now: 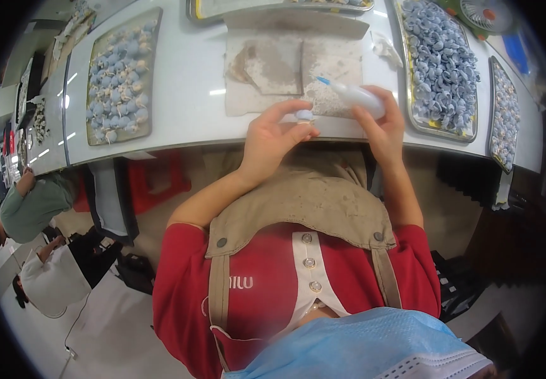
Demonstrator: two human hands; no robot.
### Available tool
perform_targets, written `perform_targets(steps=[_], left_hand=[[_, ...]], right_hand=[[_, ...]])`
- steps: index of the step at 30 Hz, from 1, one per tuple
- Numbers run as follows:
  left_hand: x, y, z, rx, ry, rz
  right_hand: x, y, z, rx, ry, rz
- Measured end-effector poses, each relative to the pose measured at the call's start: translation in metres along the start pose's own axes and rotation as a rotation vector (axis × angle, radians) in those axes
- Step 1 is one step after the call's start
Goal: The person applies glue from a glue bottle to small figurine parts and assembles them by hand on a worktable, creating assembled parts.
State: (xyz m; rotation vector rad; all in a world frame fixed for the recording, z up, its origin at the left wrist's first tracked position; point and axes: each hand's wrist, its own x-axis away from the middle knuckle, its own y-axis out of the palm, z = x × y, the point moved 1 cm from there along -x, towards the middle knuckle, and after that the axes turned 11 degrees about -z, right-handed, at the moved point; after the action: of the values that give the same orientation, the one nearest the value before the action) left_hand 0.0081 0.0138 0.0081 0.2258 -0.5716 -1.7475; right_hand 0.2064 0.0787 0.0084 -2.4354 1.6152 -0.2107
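Note:
My left hand (273, 136) pinches a small pale blue and white piece (303, 115) between thumb and fingers at the front edge of the white table (184, 76). My right hand (380, 123) grips a white squeeze bottle (358, 96) with a blue nozzle that points left, toward the small piece. Both hands hover over stained paper sheets (273, 63) lying on the table.
A metal tray (120, 76) of small blue pieces sits to the left. Another full tray (440, 66) lies to the right, with a third tray (503, 114) at the far right. Two other people (33, 208) are at the left, beside the table. A red stool (153, 180) stands under the table.

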Motion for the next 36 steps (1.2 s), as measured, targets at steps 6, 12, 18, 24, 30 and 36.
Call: perform_targets(steps=[6, 12, 18, 24, 30, 36], left_hand=[[-0.002, -0.012, -0.002, 0.012, -0.02, 0.01], [-0.006, -0.004, -0.002, 0.003, -0.026, 0.036], [-0.002, -0.016, -0.008, -0.093, 0.063, 0.146], [-0.006, -0.028, 0.002, -0.286, 0.334, 0.306], [-0.015, -0.042, 0.015, -0.269, 0.45, 0.391], [-0.011, -0.042, 0.011, -0.247, 0.428, 0.365]], right_hand=[[0.019, 0.005, -0.002, -0.14, 0.036, -0.023], [0.028, -0.004, -0.021, -0.211, 0.096, 0.026], [0.011, 0.013, 0.011, -0.26, 0.111, -0.053], [0.003, 0.015, 0.014, -0.451, 0.128, -0.026], [-0.017, 0.02, 0.022, -0.532, 0.145, -0.07], [-0.021, 0.017, 0.027, -0.497, 0.167, -0.072]])
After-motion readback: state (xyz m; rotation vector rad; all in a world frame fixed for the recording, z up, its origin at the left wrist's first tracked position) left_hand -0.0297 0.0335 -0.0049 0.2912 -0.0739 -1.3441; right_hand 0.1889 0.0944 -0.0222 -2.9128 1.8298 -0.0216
